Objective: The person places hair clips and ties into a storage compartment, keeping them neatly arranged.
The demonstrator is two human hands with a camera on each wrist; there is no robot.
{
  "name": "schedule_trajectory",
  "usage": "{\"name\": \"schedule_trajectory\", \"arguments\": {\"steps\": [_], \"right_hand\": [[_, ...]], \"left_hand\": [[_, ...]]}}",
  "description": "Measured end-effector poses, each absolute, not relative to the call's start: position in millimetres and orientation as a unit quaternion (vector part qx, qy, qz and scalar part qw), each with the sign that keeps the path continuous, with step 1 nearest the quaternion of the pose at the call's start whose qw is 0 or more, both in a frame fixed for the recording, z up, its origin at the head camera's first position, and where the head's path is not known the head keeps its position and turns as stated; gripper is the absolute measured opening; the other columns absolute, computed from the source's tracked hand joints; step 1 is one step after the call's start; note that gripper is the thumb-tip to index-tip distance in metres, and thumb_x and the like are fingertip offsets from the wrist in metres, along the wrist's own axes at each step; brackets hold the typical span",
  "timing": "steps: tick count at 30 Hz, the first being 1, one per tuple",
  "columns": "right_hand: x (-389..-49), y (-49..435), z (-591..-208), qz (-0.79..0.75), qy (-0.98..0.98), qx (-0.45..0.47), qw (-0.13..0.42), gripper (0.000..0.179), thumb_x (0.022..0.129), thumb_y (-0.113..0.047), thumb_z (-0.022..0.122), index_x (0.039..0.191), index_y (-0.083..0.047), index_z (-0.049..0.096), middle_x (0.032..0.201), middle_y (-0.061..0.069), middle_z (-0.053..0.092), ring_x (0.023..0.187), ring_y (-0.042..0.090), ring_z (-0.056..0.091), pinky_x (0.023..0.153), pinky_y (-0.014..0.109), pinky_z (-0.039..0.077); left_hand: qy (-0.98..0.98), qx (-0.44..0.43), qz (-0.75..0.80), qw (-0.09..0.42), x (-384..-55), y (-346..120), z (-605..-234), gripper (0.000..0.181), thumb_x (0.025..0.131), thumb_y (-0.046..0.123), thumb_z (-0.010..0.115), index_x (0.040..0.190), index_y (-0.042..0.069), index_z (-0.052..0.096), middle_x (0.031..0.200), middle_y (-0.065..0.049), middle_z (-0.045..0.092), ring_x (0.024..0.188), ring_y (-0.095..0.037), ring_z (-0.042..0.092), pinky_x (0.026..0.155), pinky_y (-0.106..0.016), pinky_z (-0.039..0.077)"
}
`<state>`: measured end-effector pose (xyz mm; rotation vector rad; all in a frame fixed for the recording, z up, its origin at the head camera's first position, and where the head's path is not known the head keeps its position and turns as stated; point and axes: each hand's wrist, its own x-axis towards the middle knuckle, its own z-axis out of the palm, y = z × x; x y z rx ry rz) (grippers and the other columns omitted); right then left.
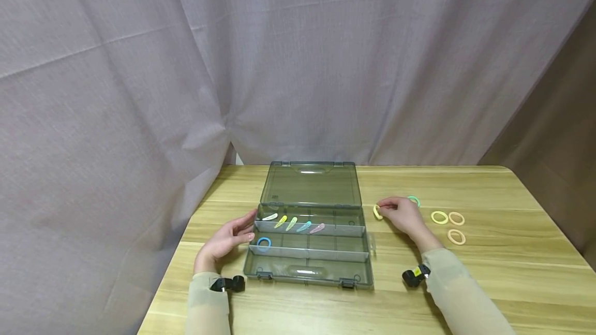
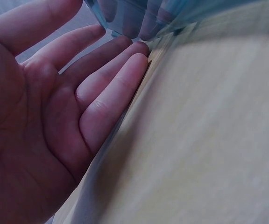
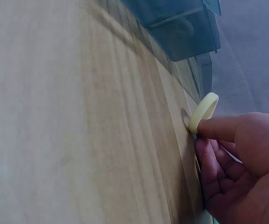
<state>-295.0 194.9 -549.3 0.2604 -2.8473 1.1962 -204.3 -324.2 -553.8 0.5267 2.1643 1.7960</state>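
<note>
My right hand (image 1: 404,216) pinches a pale yellow hair tie (image 3: 204,112) between thumb and fingers, low over the table to the right of the box. My left hand (image 1: 225,242) rests against the left side of a grey see-through box (image 1: 309,272), its fingers (image 2: 118,91) extended and the fingertips at the box wall. The box's lid (image 1: 312,185) is folded back. A blue hair tie (image 1: 264,244) lies at the left of the middle row. Across the back row lie several snap hair clips, among them a teal one (image 1: 304,227) and a pink one (image 1: 317,229).
Right of my right hand lie a yellow hair tie (image 1: 439,218) and two peach ones, one behind (image 1: 457,218) and one nearer (image 1: 456,237). A green hair tie (image 1: 414,200) is partly hidden behind the hand. Grey curtain (image 1: 307,66) hangs behind the wooden table (image 1: 521,273).
</note>
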Motion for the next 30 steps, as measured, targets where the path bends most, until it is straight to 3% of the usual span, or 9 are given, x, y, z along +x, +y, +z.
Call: {"name": "schedule_trajectory", "arguments": {"steps": [11,19,30], "right_hand": [[-293.7,193.9,-545.7,0.413,-0.906,0.089,0.028,0.023,0.101,-0.015,0.073,0.117,0.000,0.080,0.111,0.016,0.079,0.103,0.030,0.072,0.091,0.040,0.056],[-291.5,184.5,-525.0,0.429,-0.897,0.097,0.037,0.025,0.102,-0.017,0.072,0.119,0.001,0.078,0.110,0.015,0.079,0.098,0.024,0.071,0.084,0.031,0.057],[-272.3,136.1,-492.7,0.465,-0.872,0.149,0.026,0.015,0.098,-0.011,0.076,0.110,-0.002,0.080,0.098,0.007,0.079,0.085,0.016,0.070,0.072,0.023,0.057]], "left_hand": [[0.756,0.182,0.614,0.136,-204.7,-325.8,-555.4,0.073,0.105,-0.001,0.062,0.166,-0.007,0.023,0.172,-0.027,0.020,0.153,-0.049,0.033,0.124,-0.036,0.033],[0.753,0.182,0.617,0.140,-205.5,-325.1,-556.0,0.072,0.105,-0.003,0.060,0.166,-0.006,0.022,0.173,-0.027,0.019,0.153,-0.049,0.032,0.120,-0.023,0.035],[0.759,0.190,0.607,0.136,-206.1,-326.2,-557.5,0.073,0.105,-0.001,0.062,0.166,-0.006,0.023,0.172,-0.028,0.020,0.152,-0.051,0.032,0.118,-0.018,0.036]]}}
